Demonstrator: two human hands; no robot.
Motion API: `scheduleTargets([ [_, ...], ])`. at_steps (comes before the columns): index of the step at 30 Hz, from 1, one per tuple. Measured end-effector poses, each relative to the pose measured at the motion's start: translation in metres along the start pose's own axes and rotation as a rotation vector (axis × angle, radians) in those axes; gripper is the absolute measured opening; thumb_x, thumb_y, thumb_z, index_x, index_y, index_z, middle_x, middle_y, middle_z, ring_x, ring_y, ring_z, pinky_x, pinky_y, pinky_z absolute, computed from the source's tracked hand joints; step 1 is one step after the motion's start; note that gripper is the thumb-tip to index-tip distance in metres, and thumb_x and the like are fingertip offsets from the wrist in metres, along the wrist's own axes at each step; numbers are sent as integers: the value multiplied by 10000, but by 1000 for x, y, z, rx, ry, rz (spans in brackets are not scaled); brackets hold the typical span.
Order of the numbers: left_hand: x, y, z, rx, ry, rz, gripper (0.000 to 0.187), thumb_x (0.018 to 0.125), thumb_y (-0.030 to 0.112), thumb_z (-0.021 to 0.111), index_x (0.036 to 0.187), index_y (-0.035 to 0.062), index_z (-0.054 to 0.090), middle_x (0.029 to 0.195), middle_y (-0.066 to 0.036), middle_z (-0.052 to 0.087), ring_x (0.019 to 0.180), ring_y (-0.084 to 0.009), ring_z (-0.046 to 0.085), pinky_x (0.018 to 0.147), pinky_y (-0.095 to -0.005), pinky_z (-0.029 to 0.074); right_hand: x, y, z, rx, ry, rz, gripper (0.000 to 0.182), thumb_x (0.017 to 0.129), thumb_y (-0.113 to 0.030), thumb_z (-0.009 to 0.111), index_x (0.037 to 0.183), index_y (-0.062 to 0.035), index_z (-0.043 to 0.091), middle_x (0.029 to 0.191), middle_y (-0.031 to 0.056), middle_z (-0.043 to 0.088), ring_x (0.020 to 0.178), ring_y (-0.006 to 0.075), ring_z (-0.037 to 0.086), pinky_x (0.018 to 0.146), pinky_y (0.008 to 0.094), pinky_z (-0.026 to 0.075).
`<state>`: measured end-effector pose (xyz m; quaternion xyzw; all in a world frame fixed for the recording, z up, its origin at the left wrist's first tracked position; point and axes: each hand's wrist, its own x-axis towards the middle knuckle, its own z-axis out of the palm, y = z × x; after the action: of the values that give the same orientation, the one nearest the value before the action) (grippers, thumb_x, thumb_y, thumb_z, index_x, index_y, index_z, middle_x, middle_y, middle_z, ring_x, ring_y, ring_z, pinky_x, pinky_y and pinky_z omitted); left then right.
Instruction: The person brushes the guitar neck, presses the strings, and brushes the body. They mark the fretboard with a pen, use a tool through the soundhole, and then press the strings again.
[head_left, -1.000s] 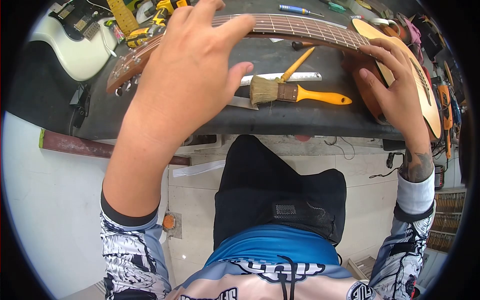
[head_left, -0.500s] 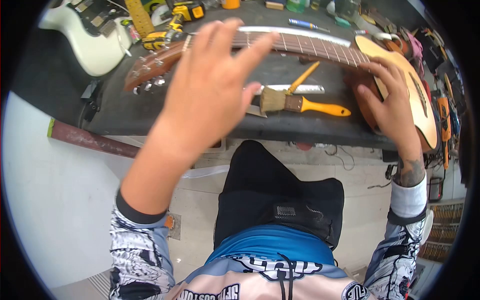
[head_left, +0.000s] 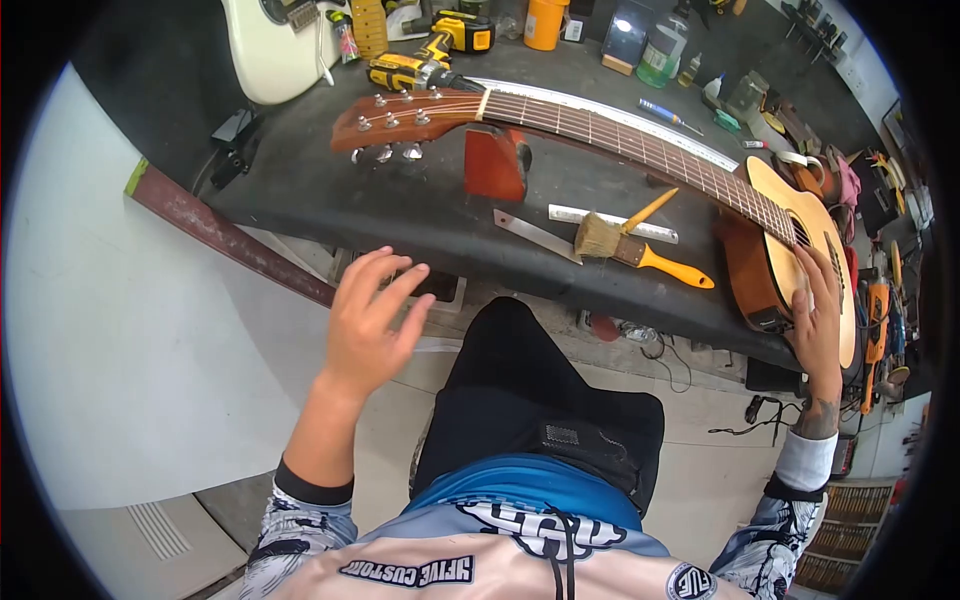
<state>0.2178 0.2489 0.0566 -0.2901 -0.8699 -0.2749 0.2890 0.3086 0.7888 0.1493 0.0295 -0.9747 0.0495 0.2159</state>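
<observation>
Spanning eleven to three o'clock, the guitar is judged fragile, best held by its neck; left grip, right grip spread.

Shirt patch: "FIVE CUSTOM", first character unclear | round shirt badge: letters uncertain

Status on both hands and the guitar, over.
Left hand empty, by bench edge. Right hand on guitar. Red block under neck. Brush near guitar, possible obstacle.
</observation>
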Motion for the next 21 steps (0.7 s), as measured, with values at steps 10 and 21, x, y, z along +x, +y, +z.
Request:
scheduleTargets([
  [10, 16, -1, 4, -58, 63, -6, 291, 802, 22, 796, 1090, 28, 751, 1148, -124, 691, 1153, -345, 638, 976, -438, 513, -11, 28, 14, -41, 166, 60, 398, 1103, -304, 466, 1310, -16, 646, 1116, 145, 620, 1092, 301, 562, 1010, 387, 415],
  [21, 38, 8, 22, -145, 103, 16, 229, 835, 16, 787, 1060, 6, 746, 998, -124, 725, 945, -301, 687, 817, -380, 543, -11, 19, 18, 82, 208, 98, 297, 1087, -216, 532, 1159, 18, 701, 954, 105, 561, 953, 243, 541, 888, 343, 427],
])
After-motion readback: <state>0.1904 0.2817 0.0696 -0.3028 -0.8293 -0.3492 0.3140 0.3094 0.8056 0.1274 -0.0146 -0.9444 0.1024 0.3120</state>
